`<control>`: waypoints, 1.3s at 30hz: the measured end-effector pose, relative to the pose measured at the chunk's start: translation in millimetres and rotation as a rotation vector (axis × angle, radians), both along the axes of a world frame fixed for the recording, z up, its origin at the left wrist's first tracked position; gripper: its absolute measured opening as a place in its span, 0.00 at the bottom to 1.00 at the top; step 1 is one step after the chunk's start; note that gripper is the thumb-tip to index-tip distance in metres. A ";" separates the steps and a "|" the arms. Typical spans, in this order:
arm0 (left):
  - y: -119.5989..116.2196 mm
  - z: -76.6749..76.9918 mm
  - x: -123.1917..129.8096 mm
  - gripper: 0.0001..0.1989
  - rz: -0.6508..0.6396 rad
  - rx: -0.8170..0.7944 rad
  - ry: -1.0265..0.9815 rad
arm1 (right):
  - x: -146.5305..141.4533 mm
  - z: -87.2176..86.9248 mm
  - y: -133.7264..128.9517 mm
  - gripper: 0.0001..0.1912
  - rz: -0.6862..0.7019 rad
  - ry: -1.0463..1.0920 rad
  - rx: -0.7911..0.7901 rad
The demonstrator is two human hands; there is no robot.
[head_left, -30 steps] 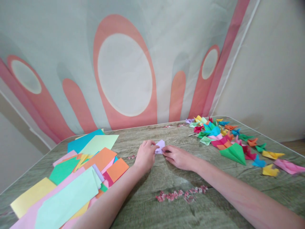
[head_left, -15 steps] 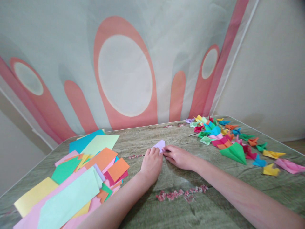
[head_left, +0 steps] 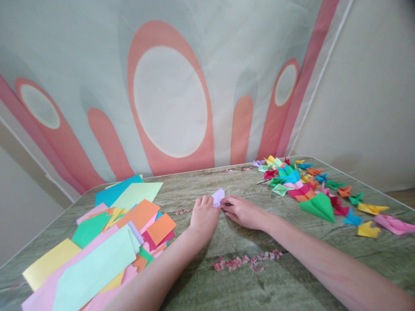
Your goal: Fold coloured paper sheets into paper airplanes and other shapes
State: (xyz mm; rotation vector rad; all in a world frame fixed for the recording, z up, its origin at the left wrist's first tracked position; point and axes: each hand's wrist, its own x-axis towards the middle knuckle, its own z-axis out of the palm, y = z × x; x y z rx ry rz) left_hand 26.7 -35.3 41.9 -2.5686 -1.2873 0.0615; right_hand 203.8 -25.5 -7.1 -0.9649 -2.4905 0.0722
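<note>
A small folded lilac paper (head_left: 218, 196) lies at the middle of the wood-patterned table (head_left: 246, 237). My left hand (head_left: 205, 216) rests at its left and near side, fingers closed together on its edge. At the right edge, my right hand (head_left: 241, 211) pinches the paper between thumb and forefinger. The part of the paper under the fingers is hidden.
Loose coloured sheets lie at the left, among them a pale green sheet (head_left: 97, 263) and an orange one (head_left: 139, 214). Many small folded paper pieces, including a green one (head_left: 319, 206), spread over the right side. A printed cloth (head_left: 223, 86) hangs behind the table.
My left hand has shifted slightly left and its fingers have drawn back, so more of the lilac paper shows. The right hand has barely moved.
</note>
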 end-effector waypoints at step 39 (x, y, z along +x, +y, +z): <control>-3.7 -17.2 -6.3 0.13 -0.058 0.096 -0.052 | 1.3 2.5 0.3 0.13 -0.018 -0.076 0.052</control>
